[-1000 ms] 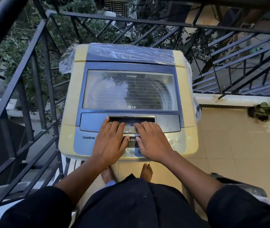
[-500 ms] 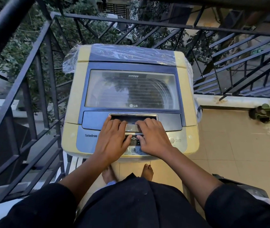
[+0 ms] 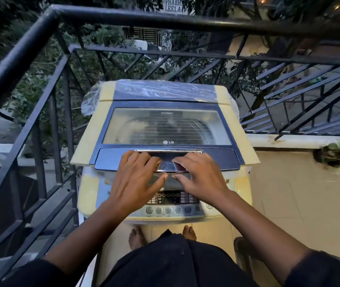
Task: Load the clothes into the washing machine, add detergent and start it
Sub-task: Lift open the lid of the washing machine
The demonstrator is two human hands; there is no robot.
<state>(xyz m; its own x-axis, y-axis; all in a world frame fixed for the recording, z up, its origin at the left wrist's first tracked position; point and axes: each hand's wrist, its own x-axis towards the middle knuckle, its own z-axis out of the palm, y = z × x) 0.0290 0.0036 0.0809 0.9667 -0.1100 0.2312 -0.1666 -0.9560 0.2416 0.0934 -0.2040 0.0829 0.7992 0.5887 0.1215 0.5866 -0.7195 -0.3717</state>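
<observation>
1. Black metal balcony railing (image 3: 40, 65) of straight and diagonal bars, wrapping around the far side and left of the washing machine, with dark green trees beyond it.
2. Pale beige tiled balcony floor (image 3: 301, 204), stretching to the right of the washing machine and under it.
3. Cream-yellow and blue top-loading washing machine (image 3: 90, 141) with an LG mark, standing in the railing's corner, directly ahead of the person.
4. Blue-framed lid with a clear window (image 3: 165, 127), covering most of the washing machine's top; front edge lifted above the body, showing a gap beneath; ribbed drum visible through the window. No clothes clearly made out inside.
5. Crinkled clear plastic sheet (image 3: 165, 91), lying over the rear strip of the washing machine and bunching at its left rear corner.
6. Grey control panel with round buttons and a small display (image 3: 171, 204), along the washing machine's near front edge, below the raised lid.
7. Small green potted plant (image 3: 339, 152), well to the right of the washing machine, by the low white ledge.
8. Left hand (image 3: 138, 183), fingers curled over the lid's chrome handle recess and thumb tucked under the front edge, gripping the lid.
9. Right hand (image 3: 200, 179), just beside the left on the same handle, fingers hooked over the top and thumb below, likewise gripping the lid.
10. Two bare feet (image 3: 136, 238), on the floor at the washing machine's near base.
</observation>
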